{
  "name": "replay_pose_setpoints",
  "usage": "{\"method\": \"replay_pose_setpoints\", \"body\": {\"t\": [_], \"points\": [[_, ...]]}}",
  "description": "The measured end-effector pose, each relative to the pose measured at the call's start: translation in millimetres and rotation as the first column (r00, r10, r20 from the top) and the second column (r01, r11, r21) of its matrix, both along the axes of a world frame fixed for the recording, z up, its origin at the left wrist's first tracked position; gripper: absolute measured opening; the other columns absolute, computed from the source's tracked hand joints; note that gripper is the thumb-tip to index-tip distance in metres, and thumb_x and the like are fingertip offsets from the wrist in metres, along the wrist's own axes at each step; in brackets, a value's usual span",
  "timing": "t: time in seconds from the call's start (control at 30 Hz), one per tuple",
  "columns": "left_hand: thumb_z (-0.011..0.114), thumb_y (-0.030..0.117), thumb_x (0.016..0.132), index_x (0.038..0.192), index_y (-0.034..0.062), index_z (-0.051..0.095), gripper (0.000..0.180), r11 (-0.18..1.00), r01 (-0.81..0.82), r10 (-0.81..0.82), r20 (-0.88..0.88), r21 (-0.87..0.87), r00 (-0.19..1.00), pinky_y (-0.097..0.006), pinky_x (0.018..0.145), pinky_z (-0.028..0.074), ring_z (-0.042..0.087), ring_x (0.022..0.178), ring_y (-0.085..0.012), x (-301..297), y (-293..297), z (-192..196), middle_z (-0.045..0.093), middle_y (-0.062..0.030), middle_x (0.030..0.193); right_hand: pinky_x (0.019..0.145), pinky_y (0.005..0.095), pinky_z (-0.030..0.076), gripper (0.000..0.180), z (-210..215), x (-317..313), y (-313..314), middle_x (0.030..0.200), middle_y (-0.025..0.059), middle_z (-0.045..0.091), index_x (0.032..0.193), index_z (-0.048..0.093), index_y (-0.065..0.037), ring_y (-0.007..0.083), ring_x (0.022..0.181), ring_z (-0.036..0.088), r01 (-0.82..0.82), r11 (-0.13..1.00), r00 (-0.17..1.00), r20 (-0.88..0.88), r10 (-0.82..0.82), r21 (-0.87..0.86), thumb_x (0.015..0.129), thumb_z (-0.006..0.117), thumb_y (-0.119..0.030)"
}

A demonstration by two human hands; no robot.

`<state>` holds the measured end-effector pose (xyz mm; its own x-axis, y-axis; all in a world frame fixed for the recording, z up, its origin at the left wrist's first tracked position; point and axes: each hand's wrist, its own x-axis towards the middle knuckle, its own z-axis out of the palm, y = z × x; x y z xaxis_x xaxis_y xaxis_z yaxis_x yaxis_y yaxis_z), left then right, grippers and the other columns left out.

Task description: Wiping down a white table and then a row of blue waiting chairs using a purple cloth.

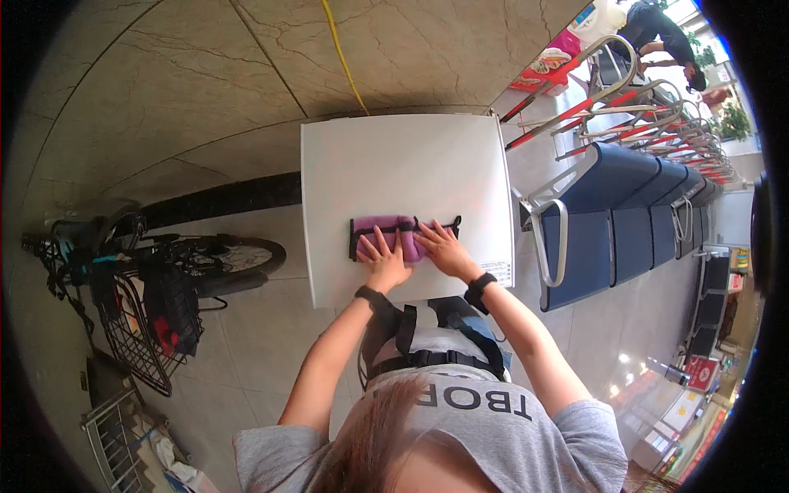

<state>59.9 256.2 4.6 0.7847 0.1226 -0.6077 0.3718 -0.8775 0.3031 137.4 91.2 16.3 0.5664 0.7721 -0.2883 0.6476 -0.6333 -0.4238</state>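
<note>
A folded purple cloth item with black edging and straps (380, 225) lies flat on a white table (403, 164), near its front edge. My left hand (385, 260) rests palm down on the cloth's middle, fingers spread. Beside it, my right hand (440, 244) presses flat on the right part of the cloth, fingers apart. Neither hand grips anything. Each wrist wears a black band. The cloth's centre is hidden under my hands.
A bicycle with a wire basket (152, 283) stands on the tiled floor to the left. A row of blue waiting seats (625, 222) runs along the right. Behind them stand metal barriers (649, 115), and a person (662, 37) bends over at the far right. A yellow cord (341, 53) crosses the floor.
</note>
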Motion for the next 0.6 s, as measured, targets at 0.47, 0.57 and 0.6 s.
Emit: {"method": "replay_pose_setpoints", "body": {"t": [0.47,0.57,0.6], "points": [[0.068,0.044,0.072,0.145,0.0314,0.019,0.089,0.966,-0.221,0.151,0.406,0.131,0.901,-0.078,0.092,0.007,-0.006,0.129,-0.0602,103.7,-107.4,-18.2,-0.003,-0.0258,0.149,0.102,0.0575,0.029,0.056,-20.5,126.2,-97.8,0.144,0.0112,0.034,0.136,0.041,-0.017,0.0413,0.132,0.028,0.078,0.990,0.990,0.107,-0.090,0.114,0.082,0.057,-0.014],[0.071,0.043,0.068,0.144,0.0303,0.025,0.089,0.969,-0.195,0.112,0.427,0.154,0.897,-0.077,0.094,0.008,0.000,0.130,-0.0584,85.4,-137.3,-16.8,0.002,-0.0252,0.149,0.103,0.0578,0.028,0.054,-16.3,104.9,-127.4,0.145,0.0116,0.032,0.136,0.040,-0.015,0.0400,0.133,0.026,0.042,0.995,0.994,0.099,-0.050,0.088,0.084,0.054,-0.014],[0.071,0.042,0.068,0.144,0.0319,0.024,0.090,0.974,-0.171,0.099,0.404,0.148,0.910,-0.076,0.095,0.008,0.000,0.131,-0.0572,77.0,-145.3,-16.6,0.002,-0.0239,0.150,0.103,0.0581,0.027,0.054,-16.9,94.6,-137.6,0.145,0.0114,0.031,0.136,0.040,-0.015,0.0395,0.134,0.025,0.042,0.996,0.995,0.083,-0.048,0.080,0.083,0.053,-0.013]]}}
